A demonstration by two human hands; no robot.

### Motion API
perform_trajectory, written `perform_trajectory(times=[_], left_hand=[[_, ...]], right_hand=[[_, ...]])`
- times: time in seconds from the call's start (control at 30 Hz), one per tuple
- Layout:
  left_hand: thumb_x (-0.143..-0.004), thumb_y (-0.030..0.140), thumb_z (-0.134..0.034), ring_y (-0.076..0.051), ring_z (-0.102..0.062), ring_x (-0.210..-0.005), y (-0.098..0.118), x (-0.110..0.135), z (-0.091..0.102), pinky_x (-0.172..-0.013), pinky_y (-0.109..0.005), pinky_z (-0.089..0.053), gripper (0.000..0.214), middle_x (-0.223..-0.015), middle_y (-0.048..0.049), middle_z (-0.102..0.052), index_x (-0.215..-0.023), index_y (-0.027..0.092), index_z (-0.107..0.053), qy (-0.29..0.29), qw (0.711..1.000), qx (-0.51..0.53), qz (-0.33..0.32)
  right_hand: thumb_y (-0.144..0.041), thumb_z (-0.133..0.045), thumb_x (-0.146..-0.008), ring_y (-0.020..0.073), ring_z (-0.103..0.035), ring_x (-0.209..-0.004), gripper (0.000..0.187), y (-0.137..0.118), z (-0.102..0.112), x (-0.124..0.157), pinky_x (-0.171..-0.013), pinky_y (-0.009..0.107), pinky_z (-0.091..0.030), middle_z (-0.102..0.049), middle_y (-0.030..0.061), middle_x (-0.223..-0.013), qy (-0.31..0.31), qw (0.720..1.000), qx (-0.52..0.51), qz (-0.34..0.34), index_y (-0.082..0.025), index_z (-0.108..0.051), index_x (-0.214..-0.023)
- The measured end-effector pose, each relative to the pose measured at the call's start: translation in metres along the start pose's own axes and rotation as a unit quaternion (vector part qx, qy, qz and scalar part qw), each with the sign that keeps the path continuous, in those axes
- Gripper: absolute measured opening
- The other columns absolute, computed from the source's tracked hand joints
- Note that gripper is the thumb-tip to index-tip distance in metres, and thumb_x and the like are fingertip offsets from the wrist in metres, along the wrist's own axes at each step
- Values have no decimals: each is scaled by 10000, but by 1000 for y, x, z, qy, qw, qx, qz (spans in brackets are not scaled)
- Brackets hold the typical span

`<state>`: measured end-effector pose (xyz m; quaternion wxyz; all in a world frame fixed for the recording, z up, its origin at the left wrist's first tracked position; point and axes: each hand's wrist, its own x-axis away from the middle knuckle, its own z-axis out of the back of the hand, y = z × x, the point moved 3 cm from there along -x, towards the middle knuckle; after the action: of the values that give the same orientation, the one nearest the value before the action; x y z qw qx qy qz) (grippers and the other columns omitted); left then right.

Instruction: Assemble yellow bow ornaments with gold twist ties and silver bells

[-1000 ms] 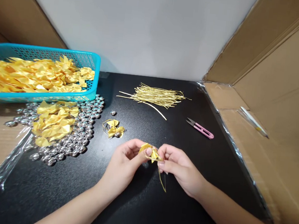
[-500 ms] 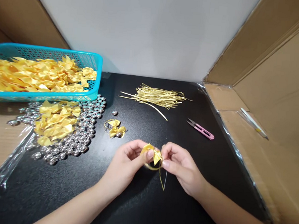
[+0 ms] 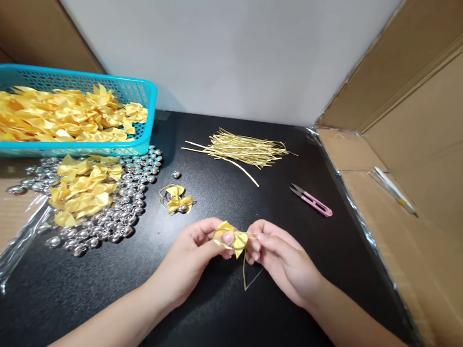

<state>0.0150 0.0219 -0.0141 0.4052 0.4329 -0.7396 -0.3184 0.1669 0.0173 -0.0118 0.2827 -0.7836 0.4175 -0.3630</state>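
Near the front of the black table, my left hand (image 3: 200, 247) pinches a yellow ribbon bow (image 3: 240, 243) between thumb and fingers. My right hand (image 3: 283, 252), just right of the bow, is closed on a thin gold cord (image 3: 252, 234) stretched from the bow. A length of cord (image 3: 244, 273) hangs below it, with a fine pale strand slanting up toward my right hand; what that strand is I cannot tell. Further left on the table lie finished-looking yellow bows (image 3: 182, 201) with a cord loop and a silver bell. One loose silver bell (image 3: 176, 175) sits behind them.
A turquoise basket (image 3: 150, 116) of yellow bows stands at the left. In front of it, yellow bows (image 3: 84, 192) lie among many silver bells (image 3: 123, 217). Gold cords (image 3: 244, 150) are piled at the back. Pink thread snips (image 3: 313, 201) and tweezers (image 3: 395, 192) lie at the right.
My left hand has shifted slightly left with the bow. My right fingers have moved away from it, drawing the cord taut to the right, and the hanging cord has swung left.
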Motion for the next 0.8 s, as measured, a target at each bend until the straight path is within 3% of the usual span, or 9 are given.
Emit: perform_trajectory(times=[0.23, 0.33, 0.43, 0.53, 0.6, 0.7, 0.8], left_hand=[[-678, 242, -837, -65, -548, -574, 1, -1, -2, -571, -152, -469, 147, -645, 13, -664, -685, 140, -731, -15, 997, 57, 50], [-733, 252, -804, -69, -580, -589, 4, 3, -1, -588, -143, -472, 132, -644, 7, -692, -695, 150, -729, -20, 999, -13, 21], [-769, 208, -773, -102, -650, -680, 10, 9, -2, -652, -165, -502, 64, -737, -17, -748, -735, 170, -734, -30, 992, -109, -51], [-799, 151, -730, -135, -686, -761, 16, 15, -5, -710, -201, -524, 46, -819, -28, -764, -793, 195, -741, -39, 974, -177, -137], [-808, 134, -716, -145, -693, -775, 18, 17, -6, -720, -214, -531, 79, -823, -25, -763, -804, 209, -742, -29, 967, -193, -167], [-798, 147, -730, -148, -690, -770, 20, 17, -5, -715, -216, -532, 74, -808, -18, -762, -785, 219, -742, 1, 968, -192, -162], [-794, 198, -746, -148, -681, -757, 17, 16, -3, -701, -215, -524, 28, -807, -16, -758, -780, 220, -737, 17, 974, -183, -134]], right_hand=[[-328, -679, -798, 132, -496, -728, 206, -1, 0, 0, -688, 261, -399, -555, 24, -767, -15, 1000, -17, -12, -133, -615, -774], [-347, -672, -807, 124, -502, -721, 211, -3, 0, 2, -694, 261, -401, -560, 16, -778, -16, 1000, 4, 19, -146, -615, -785], [-309, -721, -786, 129, -533, -751, 197, -7, 1, 5, -717, 268, -417, -591, 9, -820, -10, 994, 74, 82, -179, -629, -902], [-229, -743, -771, 154, -571, -793, 219, -12, -1, 10, -740, 298, -444, -625, 21, -849, -9, 968, 191, 165, -203, -655, -970], [-199, -726, -788, 166, -585, -790, 118, -17, -4, 14, -737, 312, -454, -633, 31, -835, 3, 936, 265, 232, -202, -685, -899], [-171, -693, -818, 168, -591, -763, 43, -22, -6, 19, -707, 310, -458, -624, 35, -799, 31, 897, 326, 298, -200, -688, -786], [-151, -673, -826, 165, -584, -749, 72, -22, -9, 20, -695, 307, -456, -610, 34, -789, 25, 891, 334, 305, -194, -665, -769]])
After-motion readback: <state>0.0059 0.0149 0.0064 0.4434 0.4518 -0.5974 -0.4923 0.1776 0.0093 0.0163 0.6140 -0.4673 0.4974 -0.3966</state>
